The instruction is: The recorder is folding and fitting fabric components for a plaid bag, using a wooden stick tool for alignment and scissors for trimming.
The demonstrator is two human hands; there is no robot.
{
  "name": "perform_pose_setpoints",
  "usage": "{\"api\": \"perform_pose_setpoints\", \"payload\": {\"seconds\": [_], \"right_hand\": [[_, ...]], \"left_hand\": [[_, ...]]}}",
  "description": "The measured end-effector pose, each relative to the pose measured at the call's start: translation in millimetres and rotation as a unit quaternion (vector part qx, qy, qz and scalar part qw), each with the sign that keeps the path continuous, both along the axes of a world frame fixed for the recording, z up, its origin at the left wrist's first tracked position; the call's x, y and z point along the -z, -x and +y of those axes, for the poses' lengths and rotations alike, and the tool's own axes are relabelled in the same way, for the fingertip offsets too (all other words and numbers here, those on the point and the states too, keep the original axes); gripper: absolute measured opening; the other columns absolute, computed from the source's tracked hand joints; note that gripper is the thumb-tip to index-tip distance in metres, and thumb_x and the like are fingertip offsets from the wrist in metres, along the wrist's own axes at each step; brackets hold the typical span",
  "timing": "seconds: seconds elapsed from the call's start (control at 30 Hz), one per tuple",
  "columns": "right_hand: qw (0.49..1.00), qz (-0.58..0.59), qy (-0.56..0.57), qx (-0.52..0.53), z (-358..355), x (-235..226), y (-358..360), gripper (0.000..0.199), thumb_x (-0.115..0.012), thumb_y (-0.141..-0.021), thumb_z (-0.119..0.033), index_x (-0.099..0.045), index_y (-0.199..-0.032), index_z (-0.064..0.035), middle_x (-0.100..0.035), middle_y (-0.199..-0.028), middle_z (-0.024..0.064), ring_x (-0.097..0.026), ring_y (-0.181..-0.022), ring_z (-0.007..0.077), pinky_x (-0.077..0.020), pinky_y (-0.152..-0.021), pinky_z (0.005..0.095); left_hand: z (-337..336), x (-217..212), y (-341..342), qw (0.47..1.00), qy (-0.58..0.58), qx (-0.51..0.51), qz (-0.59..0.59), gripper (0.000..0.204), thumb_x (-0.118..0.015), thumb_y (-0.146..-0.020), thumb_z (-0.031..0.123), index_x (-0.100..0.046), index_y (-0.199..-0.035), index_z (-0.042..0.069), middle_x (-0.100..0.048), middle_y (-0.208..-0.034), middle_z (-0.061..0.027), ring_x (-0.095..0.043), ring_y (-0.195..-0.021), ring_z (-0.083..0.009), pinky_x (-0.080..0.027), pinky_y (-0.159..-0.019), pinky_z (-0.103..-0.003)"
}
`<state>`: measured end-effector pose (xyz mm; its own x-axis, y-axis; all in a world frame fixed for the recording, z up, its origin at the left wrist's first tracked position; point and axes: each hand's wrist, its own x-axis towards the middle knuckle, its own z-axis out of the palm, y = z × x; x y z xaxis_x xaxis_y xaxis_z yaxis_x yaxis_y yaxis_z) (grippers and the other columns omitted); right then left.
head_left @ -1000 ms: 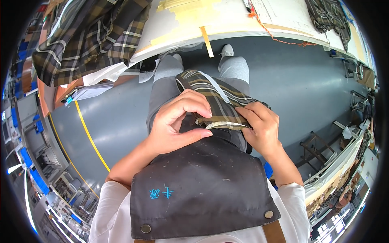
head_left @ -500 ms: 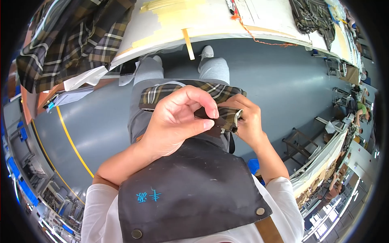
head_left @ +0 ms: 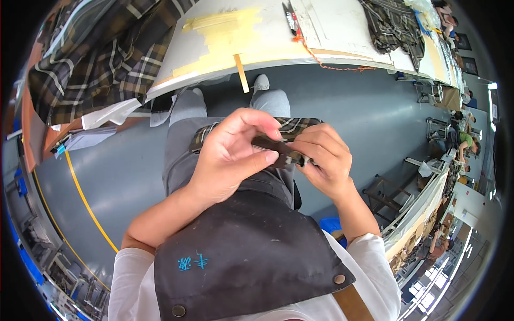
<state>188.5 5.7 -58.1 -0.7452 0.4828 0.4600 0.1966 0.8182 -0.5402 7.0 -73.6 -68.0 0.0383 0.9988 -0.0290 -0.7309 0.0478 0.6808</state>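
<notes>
The plaid cloth [head_left: 300, 123] lies over my lap, a dark strip [head_left: 280, 153] at its near side between my hands. My right hand [head_left: 325, 159] pinches the cloth; my left hand [head_left: 224, 155] curls at the strip, whether gripping I can't tell. Beyond my knees, the white worktop [head_left: 342, 38] carries more plaid fabric [head_left: 110, 69] leftward and an orange cord [head_left: 298, 38].
</notes>
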Motion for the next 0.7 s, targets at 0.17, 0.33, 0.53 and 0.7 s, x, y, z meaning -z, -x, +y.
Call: {"api": "perform_pose_setpoints", "payload": {"seconds": [0.17,0.33,0.53,0.7], "right_hand": [[0.999,-0.003,0.034,0.006,2.0,-25.5,13.5,0.026,-0.069,-0.054,0.001,-0.061,-0.078,-0.0023,-0.057,-0.07,0.0056,-0.054,-0.063,0.0225,-0.0437,-0.052,0.0316],[0.999,-0.043,0.024,0.02,2.9,-53.6,15.6,0.023,-0.07,-0.056,0.001,-0.062,-0.078,-0.0029,-0.055,-0.064,0.0052,-0.053,-0.055,0.0204,-0.0407,-0.046,0.0304],[0.999,-0.04,-0.001,0.022,-2.6,-68.4,15.4,0.022,-0.069,-0.057,0.001,-0.063,-0.078,-0.0034,-0.052,-0.061,0.0052,-0.05,-0.048,0.0199,-0.0376,-0.041,0.0299],[0.998,-0.035,-0.04,0.031,-9.0,-76.7,17.2,0.021,-0.069,-0.058,0.0,-0.063,-0.078,-0.0033,-0.051,-0.06,0.0056,-0.049,-0.048,0.0207,-0.0375,-0.042,0.0308]], "left_hand": [[-5.1,24.5,11.7,0.972,-0.067,-0.11,0.194,0.055,-0.068,-0.063,-0.013,-0.044,-0.109,0.007,-0.031,-0.115,-0.0078,-0.041,-0.105,-0.0154,-0.052,-0.072,-0.029],[-20.6,68.8,13.3,0.946,-0.11,-0.135,0.272,0.047,-0.07,-0.065,-0.01,-0.043,-0.1,0.006,-0.038,-0.108,-0.0078,-0.046,-0.098,-0.0147,-0.051,-0.073,-0.028],[-15.5,66.5,15.1,0.794,-0.168,-0.148,0.565,0.028,-0.07,-0.064,-0.008,-0.056,-0.086,0.0,-0.054,-0.086,-0.0093,-0.056,-0.074,-0.0183,-0.051,-0.064,-0.026],[-17.2,63.1,11.1,0.789,-0.138,-0.218,0.558,0.027,-0.07,-0.063,-0.007,-0.058,-0.086,0.001,-0.057,-0.08,-0.0108,-0.055,-0.073,-0.0217,-0.048,-0.061,-0.028]]}}
